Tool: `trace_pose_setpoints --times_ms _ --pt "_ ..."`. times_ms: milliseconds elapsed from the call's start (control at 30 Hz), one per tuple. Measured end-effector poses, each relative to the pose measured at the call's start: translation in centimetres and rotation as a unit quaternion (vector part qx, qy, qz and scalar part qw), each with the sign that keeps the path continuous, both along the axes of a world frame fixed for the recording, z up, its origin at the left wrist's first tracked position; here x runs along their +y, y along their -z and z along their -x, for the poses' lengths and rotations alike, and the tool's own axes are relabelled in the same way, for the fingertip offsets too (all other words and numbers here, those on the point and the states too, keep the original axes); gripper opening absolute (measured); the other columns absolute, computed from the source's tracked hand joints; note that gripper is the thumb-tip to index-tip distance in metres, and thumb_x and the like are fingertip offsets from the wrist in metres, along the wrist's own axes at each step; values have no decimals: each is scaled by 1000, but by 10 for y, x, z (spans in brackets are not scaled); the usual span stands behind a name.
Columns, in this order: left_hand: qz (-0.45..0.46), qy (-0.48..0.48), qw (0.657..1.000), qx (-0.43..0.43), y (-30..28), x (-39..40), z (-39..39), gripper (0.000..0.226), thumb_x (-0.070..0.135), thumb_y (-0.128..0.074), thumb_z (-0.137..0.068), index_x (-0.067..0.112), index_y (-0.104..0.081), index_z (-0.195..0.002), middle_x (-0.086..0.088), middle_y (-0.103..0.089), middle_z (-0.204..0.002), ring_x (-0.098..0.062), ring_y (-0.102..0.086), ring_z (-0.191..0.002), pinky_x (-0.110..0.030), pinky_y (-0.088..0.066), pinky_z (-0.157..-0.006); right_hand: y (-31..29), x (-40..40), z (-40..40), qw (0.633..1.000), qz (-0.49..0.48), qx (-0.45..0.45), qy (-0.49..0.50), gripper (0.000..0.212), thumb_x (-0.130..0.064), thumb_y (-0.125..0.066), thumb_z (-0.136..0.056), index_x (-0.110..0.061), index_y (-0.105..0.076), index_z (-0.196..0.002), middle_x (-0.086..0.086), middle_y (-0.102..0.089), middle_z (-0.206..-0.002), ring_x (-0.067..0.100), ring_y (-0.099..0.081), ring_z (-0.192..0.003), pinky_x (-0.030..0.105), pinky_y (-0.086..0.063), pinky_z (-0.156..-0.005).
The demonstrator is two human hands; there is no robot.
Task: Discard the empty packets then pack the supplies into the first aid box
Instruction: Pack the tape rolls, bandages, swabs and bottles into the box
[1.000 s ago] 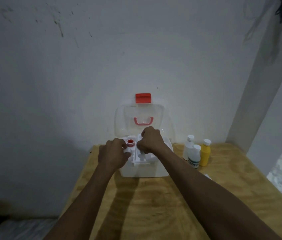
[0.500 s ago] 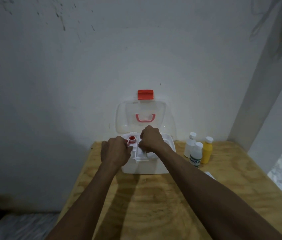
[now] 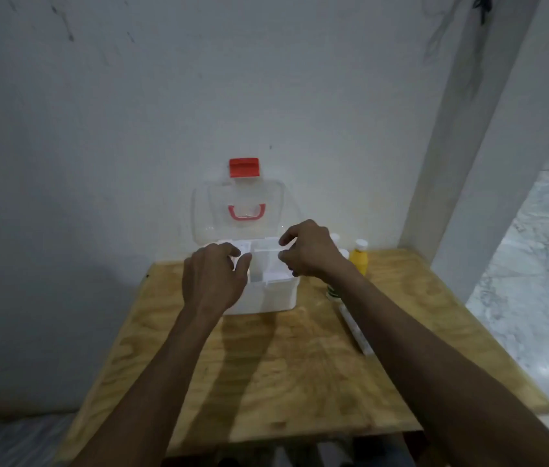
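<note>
A white first aid box (image 3: pixel 271 296) stands open at the back of the wooden table, its clear lid (image 3: pixel 205 217) with red latch and red handle leaning on the wall. A white divided tray (image 3: pixel 268 264) sits in the box top. My left hand (image 3: pixel 212 281) hovers over the box's left side, fingers apart, holding nothing. My right hand (image 3: pixel 310 249) is above the tray's right side, fingers curled and apart, empty. A yellow bottle (image 3: pixel 358 259) stands right of the box; white bottles beside it are mostly hidden by my right arm. A white packet (image 3: pixel 355 330) lies by my forearm.
The plywood table (image 3: pixel 266 372) ends at a white wall behind and a white pillar (image 3: pixel 475 163) at the back right. A pale marbled floor (image 3: pixel 535 264) lies to the right.
Both hands have let go of the tray and lifted off it, fingers spreading. The right hand has drifted right. The small red-capped item in the tray is hidden now.
</note>
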State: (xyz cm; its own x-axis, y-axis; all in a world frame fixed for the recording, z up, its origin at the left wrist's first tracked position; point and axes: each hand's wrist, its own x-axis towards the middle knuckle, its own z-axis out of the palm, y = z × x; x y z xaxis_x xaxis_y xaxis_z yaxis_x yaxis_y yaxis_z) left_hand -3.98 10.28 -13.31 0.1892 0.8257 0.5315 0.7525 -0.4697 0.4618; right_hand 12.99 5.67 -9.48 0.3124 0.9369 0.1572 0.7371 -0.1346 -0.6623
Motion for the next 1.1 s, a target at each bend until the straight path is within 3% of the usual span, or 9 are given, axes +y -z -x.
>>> trace_pose_setpoints --times_ms 133,233,367,433,533,633,767,900,1100 --pt "10 56 998 -36 -2 -40 -33 33 42 -64 -87 17 -75 -104 -2 -75 -86 -9 -57 -71 -25 -42 -71 -1 -39 -31 999 21 36 28 21 -7 -70 -82 -7 -71 -103 16 -73 -85 21 -72 -57 27 -61 -54" --pt "33 113 993 -33 2 -67 -59 32 43 -64 -87 18 -74 -104 -1 -74 -87 -5 -53 -66 -20 -38 -65 1 -66 -56 998 21 23 51 16 -9 -74 -81 -8 -74 -97 13 -74 -86 18 -72 -63 28 -61 -60" --pt "102 138 985 2 24 -80 -90 35 49 -64 -85 21 -73 -104 4 -73 -86 -10 -64 -74 -28 -54 -67 18 -88 -88 994 50 18 92 9 -4 -70 -80 -5 -73 -89 16 -73 -74 25 -73 -61 32 -61 -60" --pt "170 144 974 32 38 -81 -104 43 52 -64 -83 21 -68 -113 2 -72 -94 -14 -66 -85 -35 -57 -75 33 -92 -102 992 72 -13 104 14 -3 -68 -79 -4 -74 -91 13 -73 -84 27 -73 -77 34 -61 -69" --pt "257 152 953 52 52 -82 -122 56 53 -65 -81 19 -58 -126 -3 -68 -114 -21 -65 -101 -38 -55 -84 57 -93 -113 986 126 -58 96 30 -9 -68 -80 -10 -71 -110 10 -63 -117 26 -62 -105 27 -49 -79" --pt "290 181 938 55 55 -83 -134 52 46 -66 -83 16 -57 -124 -5 -67 -119 -19 -62 -96 -30 -47 -77 74 -89 -119 980 181 -50 72 46 -8 -67 -81 -11 -61 -127 9 -54 -132 26 -55 -118 25 -43 -78" --pt "306 212 924 86 53 -84 -147 38 38 -70 -83 15 -60 -112 -10 -68 -114 -23 -64 -96 -36 -52 -81 84 -84 -121 975 214 11 56 60 -11 -73 -80 -9 -53 -137 12 -51 -137 27 -59 -114 29 -49 -70" --pt "344 204 912 90 57 -76 -153 51 41 -73 -80 11 -59 -119 -9 -66 -118 -24 -63 -102 -36 -51 -81 90 -80 -126 972 216 75 47 63 -12 -76 -79 -10 -52 -138 15 -58 -132 28 -62 -111 37 -58 -82" --pt "366 211 906 1 61 -73 -148 50 29 -74 -80 18 -52 -124 -7 -65 -118 -23 -64 -102 -40 -54 -86 91 -83 -125 966 197 167 23 60 -1 -68 -84 -14 -50 -140 22 -61 -120 34 -67 -97 50 -59 -80"
